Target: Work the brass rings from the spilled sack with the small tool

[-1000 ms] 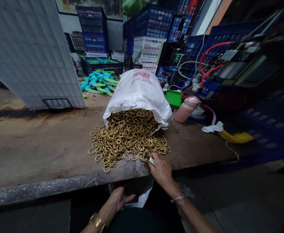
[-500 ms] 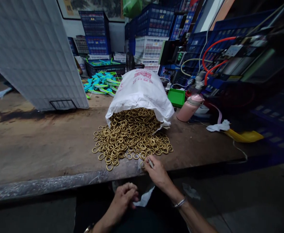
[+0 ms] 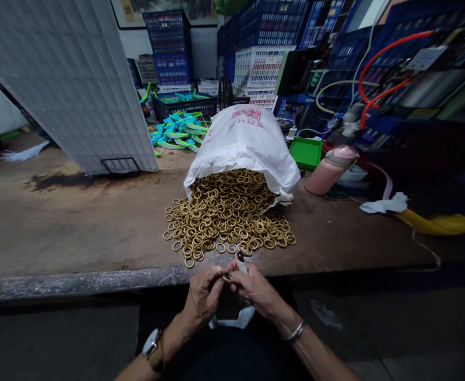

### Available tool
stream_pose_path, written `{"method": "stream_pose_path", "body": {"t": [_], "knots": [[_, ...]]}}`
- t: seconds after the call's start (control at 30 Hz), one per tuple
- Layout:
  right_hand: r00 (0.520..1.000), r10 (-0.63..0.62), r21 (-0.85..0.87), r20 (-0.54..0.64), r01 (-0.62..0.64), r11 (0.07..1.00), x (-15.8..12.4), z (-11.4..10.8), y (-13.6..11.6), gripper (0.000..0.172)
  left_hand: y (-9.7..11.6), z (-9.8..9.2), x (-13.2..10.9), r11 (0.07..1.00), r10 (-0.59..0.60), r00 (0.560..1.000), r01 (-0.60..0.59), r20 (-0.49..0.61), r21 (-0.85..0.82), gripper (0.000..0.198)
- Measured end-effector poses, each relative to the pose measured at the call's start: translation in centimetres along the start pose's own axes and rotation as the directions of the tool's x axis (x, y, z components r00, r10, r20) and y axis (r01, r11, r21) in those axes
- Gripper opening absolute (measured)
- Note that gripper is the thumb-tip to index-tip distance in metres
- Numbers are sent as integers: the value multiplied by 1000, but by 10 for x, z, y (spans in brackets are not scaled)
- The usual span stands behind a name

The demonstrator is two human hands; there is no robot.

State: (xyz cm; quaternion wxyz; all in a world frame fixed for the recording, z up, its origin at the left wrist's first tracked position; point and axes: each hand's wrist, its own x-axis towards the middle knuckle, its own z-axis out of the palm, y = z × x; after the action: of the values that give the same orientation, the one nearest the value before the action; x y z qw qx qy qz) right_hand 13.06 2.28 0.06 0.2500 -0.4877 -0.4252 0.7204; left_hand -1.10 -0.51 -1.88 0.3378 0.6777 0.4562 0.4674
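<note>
Before the open mouth of a white sack [image 3: 244,140], a person's two bare hands are meeting over a single brass-coloured ring [image 3: 226,279], just off the near edge of the worktable [image 3: 97,227]. The left hand [image 3: 201,297], its wrist bearing a watch [image 3: 151,343], is bending inward with knuckles up, thumb and fingers pinching the ring from its side. The right hand [image 3: 259,291], a silver bangle [image 3: 296,332] circling its wrist, is angling in from the opposite side; its curled fingers are gripping a small white tool [image 3: 242,264], dark tip pointing toward the sack, while its fingertips are pressing close to the ring. Both forearms are slanting in toward a spot squarely in front of the sack. Between sack and hands, a heap of similar rings [image 3: 232,225] is spilling from the mouth onto the tabletop. A pink bottle [image 3: 330,172] is leaning to the right of the sack, near a green tray [image 3: 306,152], and turquoise-and-green pieces [image 3: 179,131] are lying in a pile to the sack's left.
</note>
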Motion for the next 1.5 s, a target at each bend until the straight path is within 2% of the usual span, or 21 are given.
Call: {"method": "stream_pose_path", "body": {"t": [0.13, 0.27, 0.37, 0.47, 0.57, 0.67, 0.77, 0.87, 0.93, 1.0, 1.13, 1.33, 1.43, 1.5], "knots": [[985, -161, -153, -65, 149, 977, 2, 0, 5, 21, 9, -1, 2, 974, -208, 978, 210, 34, -86, 16], [957, -275, -305, -94, 235, 923, 5, -2, 5, 24, 19, 0, 6, 915, -335, 941, 337, 49, -220, 18], [950, -298, -330, -96, 252, 910, 7, -2, 3, 24, 24, 2, 8, 830, -434, 898, 431, 74, -353, 16], [943, -319, -330, -97, 272, 904, 8, -2, 1, 25, 27, 2, 7, 748, -513, 845, 525, 148, -407, 22], [932, -346, -355, -103, 291, 888, 8, -1, -1, 26, 24, 1, 4, 666, -562, 796, 596, 224, -449, 29], [933, -347, -378, -98, 288, 880, 9, -3, -2, 26, 18, 3, 1, 586, -575, 775, 614, 261, -529, 29], [913, -389, -477, -125, 288, 830, 9, -6, 0, 25, 15, 4, -1, 531, -585, 767, 609, 266, -589, 27], [875, -474, -674, -102, 289, 679, 7, -9, 5, 17, 16, 5, 0, 519, -602, 761, 603, 242, -606, 27], [878, -478, -763, -40, 282, 582, 5, -10, 8, 13, 18, 4, 1, 539, -601, 769, 591, 217, -601, 27], [891, -455, -809, 1, 268, 523, 3, -9, 10, 16, 19, 4, 3, 564, -596, 778, 582, 198, -586, 28], [897, -442, -848, 26, 254, 465, 2, -6, 10, 20, 18, 4, 3, 595, -605, 773, 597, 189, -539, 30], [923, -381, -869, 58, 234, 436, 2, -4, 5, 20, 9, 5, -1, 630, -582, 792, 582, 183, -514, 31], [934, -350, -881, 71, 223, 418, 4, -7, 6, 20, 17, 3, -4, 655, -550, 813, 561, 189, -506, 31], [938, -345, -916, 37, 170, 362, 6, -9, 8, 19, 25, 2, -6, 672, -499, 837, 538, 226, -508, 29]]}}
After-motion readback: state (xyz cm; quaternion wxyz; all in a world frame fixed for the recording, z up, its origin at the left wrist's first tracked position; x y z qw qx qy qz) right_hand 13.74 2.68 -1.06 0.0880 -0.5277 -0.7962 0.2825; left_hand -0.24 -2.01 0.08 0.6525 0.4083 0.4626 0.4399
